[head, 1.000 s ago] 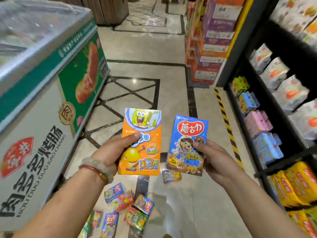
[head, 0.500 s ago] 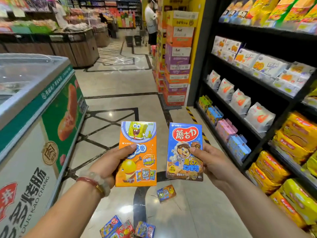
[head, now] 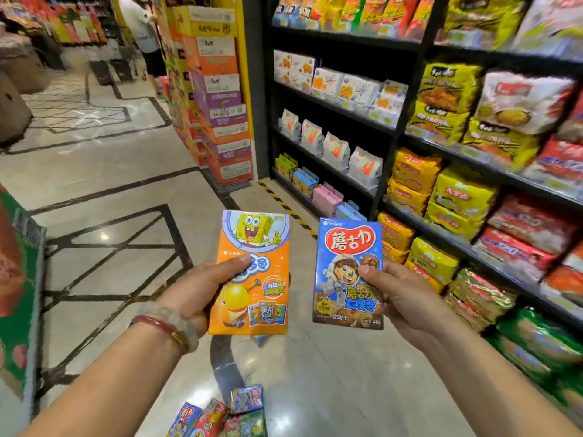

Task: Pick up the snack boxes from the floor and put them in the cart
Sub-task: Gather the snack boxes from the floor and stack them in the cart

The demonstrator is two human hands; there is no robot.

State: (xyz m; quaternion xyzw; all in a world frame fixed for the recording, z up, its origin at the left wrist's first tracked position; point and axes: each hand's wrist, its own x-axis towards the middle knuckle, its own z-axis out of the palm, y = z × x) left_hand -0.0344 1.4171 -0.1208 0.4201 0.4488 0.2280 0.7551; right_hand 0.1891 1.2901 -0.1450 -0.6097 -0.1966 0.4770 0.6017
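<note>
Two snack boxes remain raised side by side above the shop floor (head: 331, 373), one in each hand, just as they were half a second earlier. The left hand (head: 195, 288) grips the orange box (head: 252, 279) along its left edge, thumb curled across the front face and fingers hidden behind; beaded bracelets (head: 167, 323) circle that wrist. The right hand (head: 400, 298) pinches the blue box (head: 347, 272) at its right edge, thumb on the front, fingers wrapped behind. Both boxes stand upright, near each other but apart.

What differs is the view, which has swung right and upward: the freezer chest (head: 19, 279), broad across the left side before, now shows only as a strip at the left edge, while the dark shelving (head: 394, 127) fills the right half. More small snack boxes (head: 227, 414) lie clustered on the floor at the bottom edge, between the forearms, and a corner of another small box (head: 260, 339) peeps from under the orange one. No cart shows.

Polished pale tiles with dark inlaid lines cover the aisle, and a yellow-and-black hazard strip (head: 284, 203) runs along the shelving's foot. Shelves carry white pouches, yellow and red packets, and small coloured cartons on the lowest level. A tower of stacked cartons (head: 217, 102) in orange, purple and yellow stands at the shelf end. A blurred shopper (head: 142, 29) stands far down the aisle.
</note>
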